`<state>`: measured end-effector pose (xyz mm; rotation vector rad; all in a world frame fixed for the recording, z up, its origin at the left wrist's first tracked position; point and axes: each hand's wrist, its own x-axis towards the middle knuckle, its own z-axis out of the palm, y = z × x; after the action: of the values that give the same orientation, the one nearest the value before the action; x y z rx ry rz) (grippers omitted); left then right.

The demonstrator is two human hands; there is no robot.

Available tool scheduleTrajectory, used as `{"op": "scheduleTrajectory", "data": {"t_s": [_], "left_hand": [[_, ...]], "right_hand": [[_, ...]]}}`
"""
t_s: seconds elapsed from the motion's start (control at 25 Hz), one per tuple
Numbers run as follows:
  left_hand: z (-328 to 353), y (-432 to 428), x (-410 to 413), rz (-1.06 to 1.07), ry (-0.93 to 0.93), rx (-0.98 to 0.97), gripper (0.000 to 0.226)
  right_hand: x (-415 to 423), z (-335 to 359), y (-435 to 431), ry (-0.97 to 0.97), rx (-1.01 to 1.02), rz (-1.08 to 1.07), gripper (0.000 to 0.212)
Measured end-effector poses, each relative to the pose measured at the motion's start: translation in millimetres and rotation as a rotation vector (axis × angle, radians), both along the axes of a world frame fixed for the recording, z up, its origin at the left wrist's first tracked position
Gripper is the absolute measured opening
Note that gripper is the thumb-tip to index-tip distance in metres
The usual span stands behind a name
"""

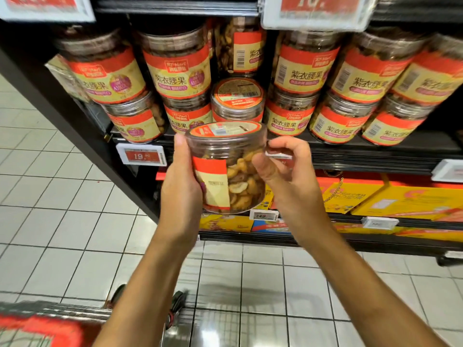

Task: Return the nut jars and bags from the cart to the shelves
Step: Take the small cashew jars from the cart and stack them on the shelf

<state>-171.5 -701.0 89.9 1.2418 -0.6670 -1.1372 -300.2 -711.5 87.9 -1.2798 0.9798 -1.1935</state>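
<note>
Head view. Supermarket aisle, white tiled floor.

- Nut jar [226, 169]: clear plastic, cashew-like nuts inside, red and cream label turned sideways, print too small to read. Held upright in the air just in front of the shelf [375, 151], below a gap in the jar row.
- Left hand [180, 186]: wrapped round the jar's left side, thumb pointing up along the wall.
- Right hand [283, 171]: thumb pressed on the jar's right side, fingers curled at the lid's right edge.
- Stocked jars [179, 68]: two tiers, tilted by the wide lens. Labels read "RT-Mart" and "紫衣腰果"; a purple badge shows "A180".
- Single jar [238, 101] sits alone in the gap, lid label facing the camera, text unreadable.
- Price tag [141, 156] on the shelf rail: red panel, "19."; the rest is blurred.
- Yellow boxes [400, 199] on the shelf below, print blurred.
- Cart [37, 324]: red edge and wire, bottom left, blurred.
</note>
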Motion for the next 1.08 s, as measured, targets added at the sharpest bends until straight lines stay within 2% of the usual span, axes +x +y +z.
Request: {"op": "scheduleTrajectory", "data": {"t_s": [0.08,0.12,0.2,0.32,0.4,0.48,0.6,0.72,0.76,0.84,1.0,1.08], "left_hand": [[-2,2,-5,0.172,0.029,-0.032,0.044],[-2,3,-6,0.209,0.028,-0.086,0.042],[6,5,-11,0.223,0.016,-0.178,0.038],[17,1,-10,0.23,0.058,-0.196,0.043],[21,2,-11,0.186,0.091,-0.204,0.044],[26,1,-13,0.143,0.157,-0.279,0.044],[32,-9,-12,0.139,0.149,-0.405,0.054],[34,-26,-12,0.112,0.119,-0.481,0.052],[31,-33,-11,0.094,0.097,-0.486,0.049],[24,-43,-9,0.046,-0.012,-0.478,0.049],[2,-55,-3,0.025,-0.39,-0.348,0.05],[-3,-53,-2,0.01,-0.374,-0.33,0.047]], "right_hand": [[13,1,14,0.189,-0.126,-0.224,0.024],[16,3,21,0.258,-0.179,-0.291,0.023],[19,5,31,0.26,-0.228,-0.355,0.027],[24,15,38,0.155,-0.255,-0.299,0.026],[25,24,33,0.246,-0.337,-0.286,0.035],[19,36,18,0.286,-0.359,-0.284,0.036],[13,48,-10,0.127,-0.249,-0.172,0.022],[12,40,-30,0.045,-0.168,-0.18,0.038],[12,37,-38,0.037,-0.162,-0.198,0.044],[13,34,-53,0.087,-0.163,-0.216,0.043],[18,25,-68,0.29,-0.091,-0.213,0.046],[20,18,-59,0.312,-0.134,-0.294,0.043]]}}
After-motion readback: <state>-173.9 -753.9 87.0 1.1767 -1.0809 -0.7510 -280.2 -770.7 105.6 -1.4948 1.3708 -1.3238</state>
